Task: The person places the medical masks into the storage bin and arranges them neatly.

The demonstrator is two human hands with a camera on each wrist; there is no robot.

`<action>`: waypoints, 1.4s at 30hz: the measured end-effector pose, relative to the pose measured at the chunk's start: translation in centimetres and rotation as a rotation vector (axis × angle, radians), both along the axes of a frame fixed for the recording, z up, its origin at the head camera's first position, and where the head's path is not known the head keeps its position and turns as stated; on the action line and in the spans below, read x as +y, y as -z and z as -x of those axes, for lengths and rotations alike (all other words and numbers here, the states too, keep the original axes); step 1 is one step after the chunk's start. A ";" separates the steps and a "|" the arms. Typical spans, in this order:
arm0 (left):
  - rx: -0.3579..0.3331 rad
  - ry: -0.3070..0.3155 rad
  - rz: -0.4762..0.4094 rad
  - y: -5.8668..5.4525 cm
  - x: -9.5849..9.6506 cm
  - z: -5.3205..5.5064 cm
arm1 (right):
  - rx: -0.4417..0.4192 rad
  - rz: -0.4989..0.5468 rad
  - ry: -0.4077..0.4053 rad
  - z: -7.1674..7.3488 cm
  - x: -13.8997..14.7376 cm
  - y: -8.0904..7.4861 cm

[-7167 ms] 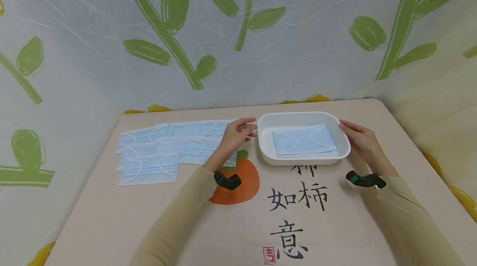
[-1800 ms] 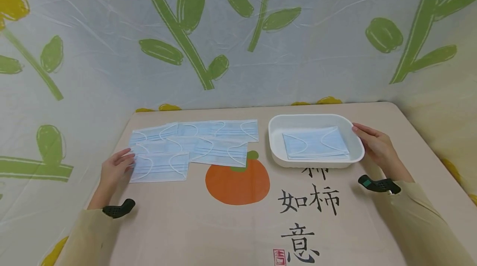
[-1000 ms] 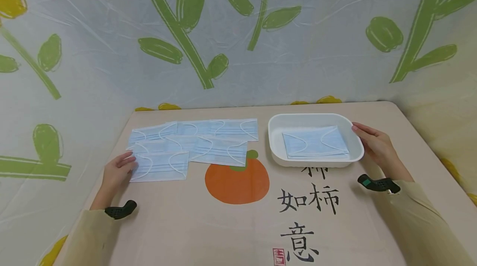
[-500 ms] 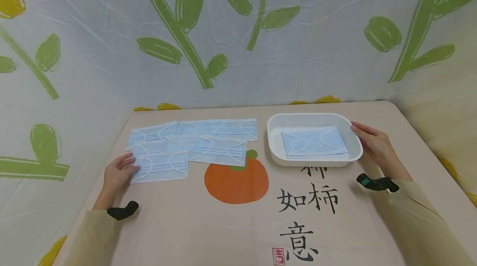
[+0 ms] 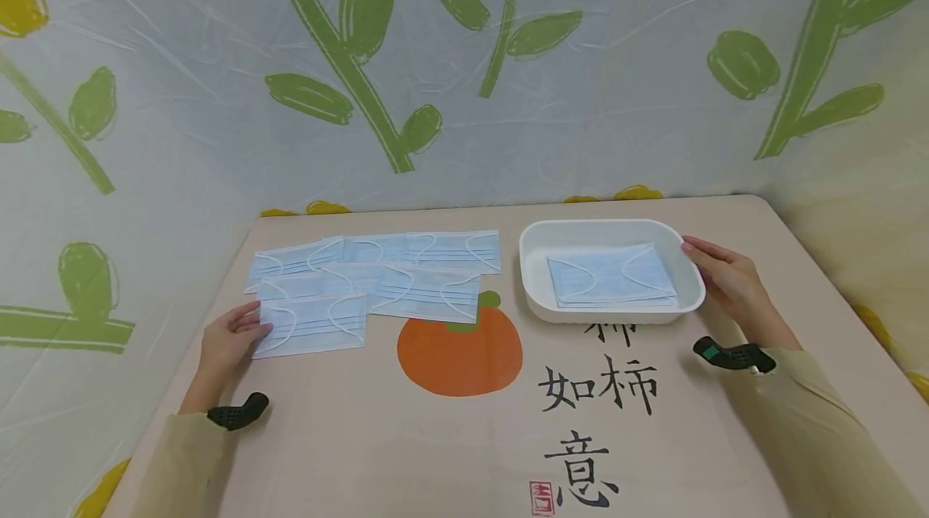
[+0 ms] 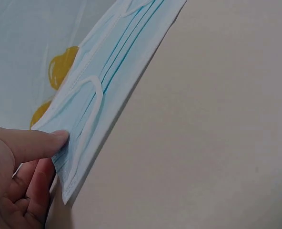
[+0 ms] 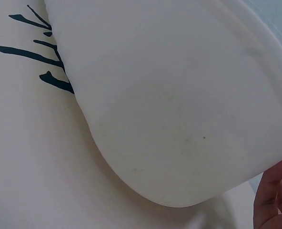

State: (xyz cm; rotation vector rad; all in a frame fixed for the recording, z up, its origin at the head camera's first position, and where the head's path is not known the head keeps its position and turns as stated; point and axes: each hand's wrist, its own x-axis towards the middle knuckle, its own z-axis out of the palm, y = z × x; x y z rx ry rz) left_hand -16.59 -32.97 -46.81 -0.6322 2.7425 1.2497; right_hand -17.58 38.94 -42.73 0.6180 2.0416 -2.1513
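Note:
My left hand (image 5: 227, 344) pinches the left end of the nearest blue face mask (image 5: 312, 326), at the front of an overlapping group on the left. In the left wrist view the thumb (image 6: 41, 145) lies on top of this mask (image 6: 91, 114), near its white ear loop, with the fingers underneath. My right hand (image 5: 736, 288) grips the right end of a white plastic tray (image 5: 535, 292), thumb side at the rim. Several stacked masks (image 5: 613, 276) lie inside. The right wrist view shows the tray's pale outer surface (image 7: 169, 119) and fingers (image 7: 272, 195) at its edge.
More blue masks (image 5: 428, 292) overlap in rows behind the pinched one. The beige tabletop (image 5: 377, 445) bears a printed orange persimmon (image 5: 460, 357) and black characters (image 5: 581, 469). A flower-patterned sheet (image 5: 581, 123) rises behind the table.
My left hand has gone from beside the tray to the nearest mask at far left, and its thumb has closed onto that mask's edge. The right hand stays at the tray.

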 end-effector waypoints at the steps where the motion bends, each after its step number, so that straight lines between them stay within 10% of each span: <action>1: -0.014 -0.003 -0.003 0.0 -0.1 0.0 | 0.001 0.000 -0.002 0.0 0.0 0.0; 24: -0.082 -0.024 0.012 -0.1 0.3 0.2 | 0.033 0.034 -0.025 0.0 0.2 -0.1; 42: -0.064 0.143 0.024 -4.3 0.7 -0.6 | 0.047 0.032 -0.030 0.0 0.2 -0.1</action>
